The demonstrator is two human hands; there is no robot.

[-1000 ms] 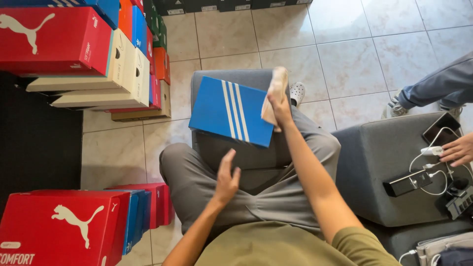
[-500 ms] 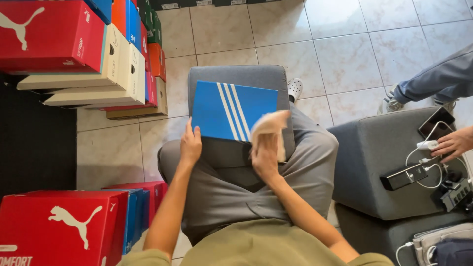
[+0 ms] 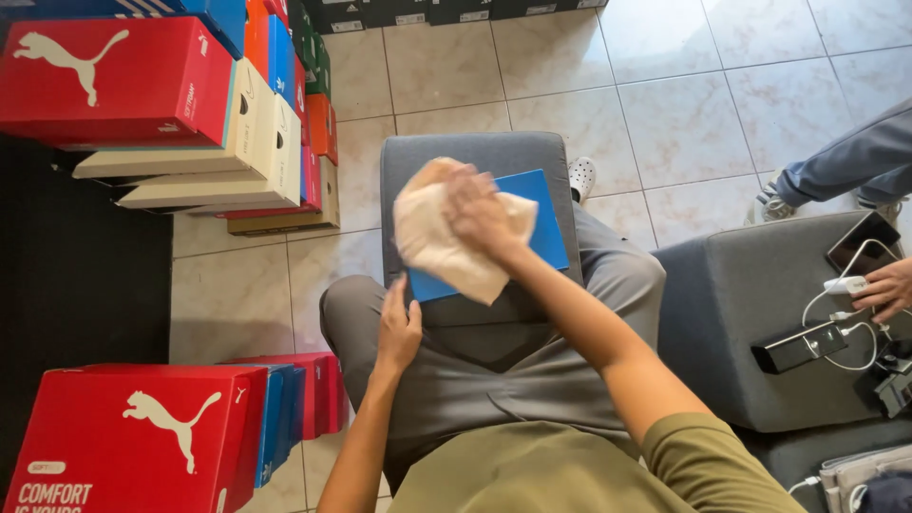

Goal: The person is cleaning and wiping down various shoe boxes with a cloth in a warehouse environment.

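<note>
Since a moment ago, the right hand has swept its beige cloth up across the blue box on the grey stool, fingers closed on the cloth. Red shoeboxes stack at left, more by the knee. Left hand rests open-fingered at the box's near corner.

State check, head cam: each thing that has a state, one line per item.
blue shoe box: lid shut, lying flat on a grey stool, partly covered by cloth
beige cloth: crumpled, pressed onto the box
right hand: on the cloth, blurred
left hand: steadying the box's near corner, resting on the thigh
red shoe boxes: shut, stacked
phone: on the grey seat, cable attached
</note>
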